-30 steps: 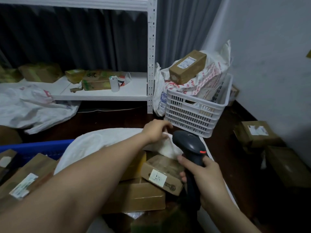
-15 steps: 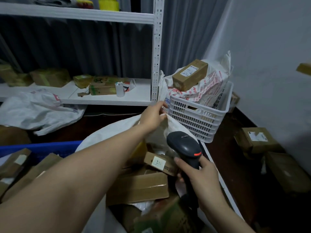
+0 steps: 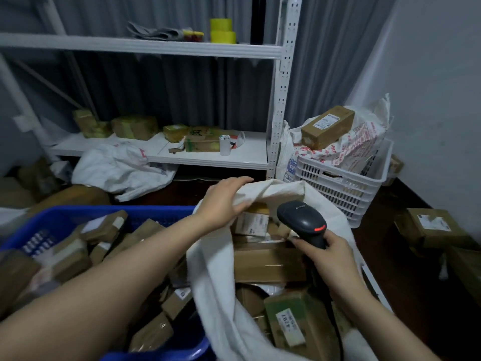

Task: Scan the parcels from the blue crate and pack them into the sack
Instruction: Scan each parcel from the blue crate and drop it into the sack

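Pulling the far rim of the sack point(image 3: 216, 269) upward, my left hand point(image 3: 226, 201) now sits higher in the middle of the frame than it did a second ago. The cloth is caught between my thumb and fairly flat fingers. That lift has opened the mouth wider, so the packed parcels point(image 3: 268, 264) inside, at lower centre, show more plainly than before. My right hand point(image 3: 330, 254) remains wrapped tight round the handle of the scanner point(image 3: 302, 220), right of centre, with its head turned toward the sack's opening. Neither hand holds a parcel. The blue crate point(image 3: 161, 212) at lower left is heaped with cardboard parcels point(image 3: 104, 227) that I take to be waiting for a scan. I judge this a tidying pause in which the sack is being made ready to take more. The next step would be to let the rim go, reach left into the crate and bring a label under the scanner.
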